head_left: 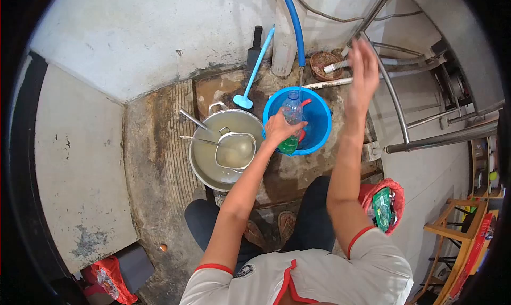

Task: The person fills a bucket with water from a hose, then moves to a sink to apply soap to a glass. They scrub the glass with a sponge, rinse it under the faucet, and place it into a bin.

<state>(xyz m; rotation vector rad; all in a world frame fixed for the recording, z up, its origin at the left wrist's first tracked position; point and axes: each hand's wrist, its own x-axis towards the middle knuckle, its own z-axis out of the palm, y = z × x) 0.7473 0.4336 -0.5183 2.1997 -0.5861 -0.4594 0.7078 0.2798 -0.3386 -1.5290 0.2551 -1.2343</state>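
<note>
Over blue bucket (322,118), L hand (279,130) grips bottle (291,111); R hand (364,65) open, empty, raised well apart.

A steel pot (193,164) holding a strainer (235,150) stands left of the left grip (279,130); a blue brush (256,70) leans beyond it.

Stained, wet floor (159,166) — on it a metal pot (193,164), blue bucket (321,118), red bin (366,194).

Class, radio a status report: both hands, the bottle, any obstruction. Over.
Left hand gripping clear plastic bottle with green liquid, at round blue plastic bucket. Right hand raised, empty. Large steel pot beside bucket.
</note>
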